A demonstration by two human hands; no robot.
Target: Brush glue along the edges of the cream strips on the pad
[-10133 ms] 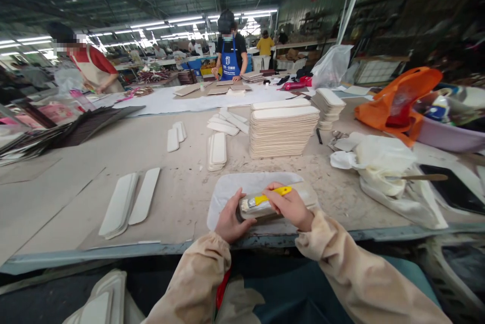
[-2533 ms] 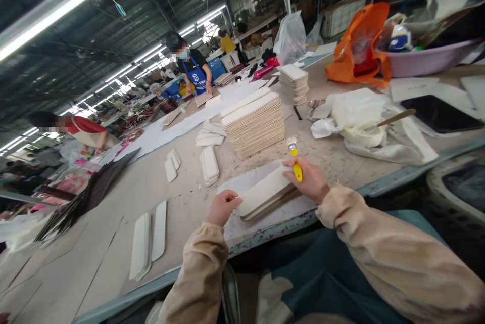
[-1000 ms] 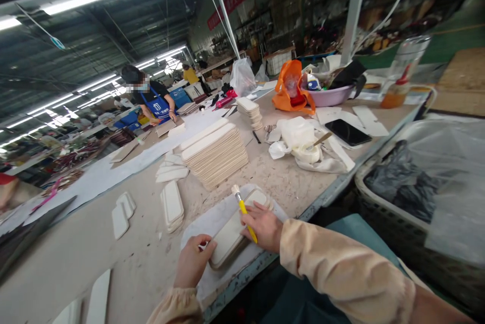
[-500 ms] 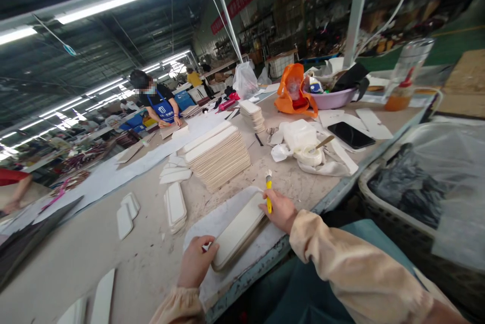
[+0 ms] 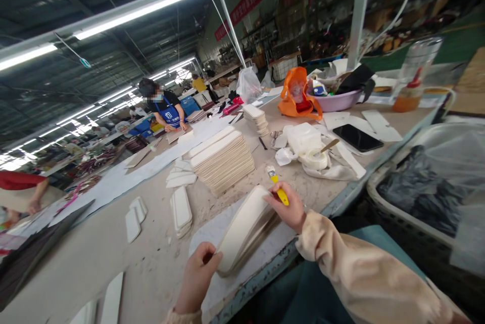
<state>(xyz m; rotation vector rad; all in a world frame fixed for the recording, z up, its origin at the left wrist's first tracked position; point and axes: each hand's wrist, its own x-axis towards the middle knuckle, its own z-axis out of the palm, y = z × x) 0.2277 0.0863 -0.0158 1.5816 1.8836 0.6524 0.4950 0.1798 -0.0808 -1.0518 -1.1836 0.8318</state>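
A long cream panel with rounded ends [image 5: 242,223] bows upward over a small pile of similar panels at the table's near edge. My left hand [image 5: 200,268] pinches its near end between thumb and fingers. At the far end, my right hand [image 5: 290,207] grips the panel's edge and also keeps a yellow-handled brush [image 5: 279,192] in its fingers, bristles pointing away. Under the pile lies a white sheet [image 5: 204,228]. Just beyond stands a tall stack of cream panels [image 5: 223,162], with a smaller pile of narrow panels [image 5: 182,210] to its left.
Right of the stack are a tub of white paste [image 5: 314,158] with a stick and a black phone [image 5: 358,138]. Behind are an orange bag [image 5: 297,94], a purple basin [image 5: 337,100] and a bottle of amber liquid [image 5: 411,94]. A lined basket [image 5: 379,202] stands at right. A co-worker [image 5: 168,109] works across the table.
The top panel, flat before, is now lifted and bent upward between my hands. The brush has tilted leftward in my right hand. The view has shifted slightly.
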